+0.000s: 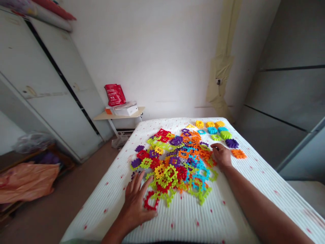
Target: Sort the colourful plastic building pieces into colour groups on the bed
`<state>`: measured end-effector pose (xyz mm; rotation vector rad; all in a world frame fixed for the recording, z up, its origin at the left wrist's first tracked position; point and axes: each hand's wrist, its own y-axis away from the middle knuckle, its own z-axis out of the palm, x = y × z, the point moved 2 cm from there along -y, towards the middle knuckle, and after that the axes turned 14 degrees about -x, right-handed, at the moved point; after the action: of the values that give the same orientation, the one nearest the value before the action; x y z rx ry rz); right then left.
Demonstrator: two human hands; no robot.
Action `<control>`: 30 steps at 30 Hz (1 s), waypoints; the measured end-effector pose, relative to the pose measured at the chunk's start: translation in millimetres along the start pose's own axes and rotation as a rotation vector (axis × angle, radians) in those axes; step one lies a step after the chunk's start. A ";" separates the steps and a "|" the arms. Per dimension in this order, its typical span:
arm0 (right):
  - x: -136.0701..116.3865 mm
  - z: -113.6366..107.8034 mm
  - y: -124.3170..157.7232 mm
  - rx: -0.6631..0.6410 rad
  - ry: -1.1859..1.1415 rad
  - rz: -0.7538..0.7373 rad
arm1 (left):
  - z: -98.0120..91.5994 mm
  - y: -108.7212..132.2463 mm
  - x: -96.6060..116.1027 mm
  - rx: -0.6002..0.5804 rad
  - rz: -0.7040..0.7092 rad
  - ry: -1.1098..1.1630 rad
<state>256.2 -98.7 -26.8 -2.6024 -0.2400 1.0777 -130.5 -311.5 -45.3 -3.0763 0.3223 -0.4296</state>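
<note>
A heap of interlocking plastic building pieces [170,173], in red, purple, green, yellow, orange and blue, lies spread on the bed. My left hand [137,201] is open at the heap's near left edge, fingers spread, its thumb by a red frame-shaped piece [151,200]. At the heap's right edge, my right hand [221,155] is closed with its fingers curled; whatever they may hold is hidden. Beyond it are sorted stacks: yellow [210,124], blue [212,130], green [225,135] and purple [232,143]. Orange pieces [238,154] lie just right of my right hand.
The bed [182,227] has a white ribbed cover with small red marks. A small table [101,117] with a red bag [115,95] and a white box [127,109] stands behind on the left. Cabinets [56,98] line the left side; a grey wardrobe [286,98] stands right.
</note>
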 end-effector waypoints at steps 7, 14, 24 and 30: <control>-112.4 10.7 43.9 -0.400 0.080 -0.718 | 4.3 -23.8 14.6 -0.013 0.041 -0.069; -153.3 39.4 61.1 -0.558 0.444 -0.772 | 7.7 -52.8 37.8 -0.018 0.165 0.025; -109.2 34.4 26.2 -0.379 0.485 -0.446 | 0.3 -69.0 73.5 -0.049 0.369 0.067; -140.0 41.4 50.1 -0.538 0.366 -0.752 | 1.0 -65.5 69.2 0.070 0.375 0.054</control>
<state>130.2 -174.3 20.4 -2.6603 -1.4318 0.2834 -52.0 -261.7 -24.6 -2.8447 0.8455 -0.4931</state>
